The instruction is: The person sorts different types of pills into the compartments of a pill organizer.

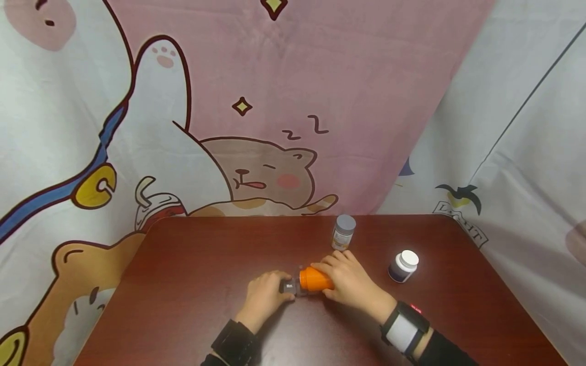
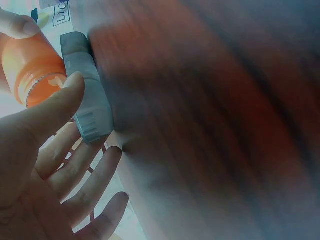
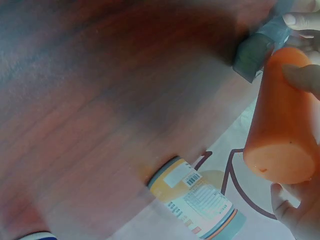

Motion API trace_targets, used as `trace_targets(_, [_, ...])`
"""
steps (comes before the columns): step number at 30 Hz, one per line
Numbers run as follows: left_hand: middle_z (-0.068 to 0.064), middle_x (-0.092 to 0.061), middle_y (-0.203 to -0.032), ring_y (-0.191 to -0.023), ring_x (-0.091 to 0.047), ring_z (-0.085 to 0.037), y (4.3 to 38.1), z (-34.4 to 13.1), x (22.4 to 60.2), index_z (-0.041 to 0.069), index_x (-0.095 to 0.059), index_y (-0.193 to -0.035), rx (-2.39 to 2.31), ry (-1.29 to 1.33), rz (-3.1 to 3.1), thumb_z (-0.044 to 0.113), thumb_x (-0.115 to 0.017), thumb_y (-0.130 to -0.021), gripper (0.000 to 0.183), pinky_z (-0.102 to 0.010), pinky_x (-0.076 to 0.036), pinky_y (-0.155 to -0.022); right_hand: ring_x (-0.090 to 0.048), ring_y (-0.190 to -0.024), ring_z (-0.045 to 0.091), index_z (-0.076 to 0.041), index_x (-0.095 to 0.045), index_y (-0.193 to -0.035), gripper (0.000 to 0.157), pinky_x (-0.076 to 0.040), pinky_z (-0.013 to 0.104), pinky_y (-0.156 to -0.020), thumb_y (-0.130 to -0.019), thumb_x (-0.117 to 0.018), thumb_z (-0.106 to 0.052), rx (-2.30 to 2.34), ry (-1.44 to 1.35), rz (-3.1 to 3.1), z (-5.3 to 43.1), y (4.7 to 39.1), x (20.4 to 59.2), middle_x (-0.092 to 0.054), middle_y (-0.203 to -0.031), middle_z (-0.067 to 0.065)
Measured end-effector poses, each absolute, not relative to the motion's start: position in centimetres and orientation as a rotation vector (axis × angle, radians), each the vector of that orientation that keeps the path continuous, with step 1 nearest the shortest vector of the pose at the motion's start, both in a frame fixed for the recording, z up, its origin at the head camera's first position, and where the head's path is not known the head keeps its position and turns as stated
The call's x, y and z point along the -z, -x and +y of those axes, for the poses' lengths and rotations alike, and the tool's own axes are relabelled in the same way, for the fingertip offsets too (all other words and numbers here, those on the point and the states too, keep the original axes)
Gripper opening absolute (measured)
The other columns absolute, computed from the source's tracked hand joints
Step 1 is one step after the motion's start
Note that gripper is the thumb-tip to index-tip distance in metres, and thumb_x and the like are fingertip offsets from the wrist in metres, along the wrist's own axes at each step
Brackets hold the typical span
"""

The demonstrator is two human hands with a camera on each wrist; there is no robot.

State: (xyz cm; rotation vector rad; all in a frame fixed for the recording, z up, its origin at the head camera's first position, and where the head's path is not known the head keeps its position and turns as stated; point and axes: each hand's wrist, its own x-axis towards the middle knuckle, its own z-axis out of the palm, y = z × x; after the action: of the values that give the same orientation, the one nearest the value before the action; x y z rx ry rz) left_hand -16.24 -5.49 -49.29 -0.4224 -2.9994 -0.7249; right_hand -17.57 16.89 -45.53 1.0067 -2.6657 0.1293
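My right hand (image 1: 351, 280) grips an orange bottle (image 1: 317, 279), tilted nearly onto its side with its uncapped mouth to the left. In the left wrist view the bottle's mouth (image 2: 45, 90) faces a small translucent pill box (image 2: 91, 92). Thumb and fingers of my left hand (image 1: 263, 296) pinch that box near one end, just over the table. A dark grey section of the box (image 3: 252, 55) shows in the right wrist view, close beside the bottle. Its inside is hidden from these views.
A grey-lidded supplement jar (image 1: 343, 232) stands beyond my right hand near the table's back edge. To the right is a white-capped bottle (image 1: 404, 266) with a dark label. The brown table (image 1: 206, 254) backs onto a cartoon-printed cloth (image 1: 366, 101).
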Motion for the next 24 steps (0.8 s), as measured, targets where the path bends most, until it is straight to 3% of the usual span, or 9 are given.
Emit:
trace_targets(8, [-0.006, -0.073, -0.113, -0.096, -0.065, -0.027, 16.32, -5.56, 49.33, 0.019, -0.072, -0.105, 0.737, 0.43, -2.994, 0.037, -0.08, -0.061, 0.048, -0.049, -0.055, -0.072, -0.053, -0.095, 0.021, -0.019, -0.066, -0.117, 0.062, -0.043, 0.042, -0.09, -0.058, -0.08, -0.037, -0.097, -1.042, -2.672, 16.73, 17.61, 45.16, -0.07, -0.1, -0.001])
trace_targets(24, [-0.005, -0.074, -0.111, -0.094, -0.066, -0.025, 16.32, -5.58, 49.36, 0.02, -0.072, -0.104, 0.723, 0.419, -2.993, 0.038, -0.08, -0.061, 0.048, -0.046, -0.055, -0.069, -0.052, -0.093, 0.019, -0.02, -0.067, -0.116, 0.062, -0.044, 0.04, -0.086, -0.057, -0.08, -0.034, -0.067, -1.102, -2.626, 16.16, 17.62, 44.51, -0.069, -0.096, -0.003])
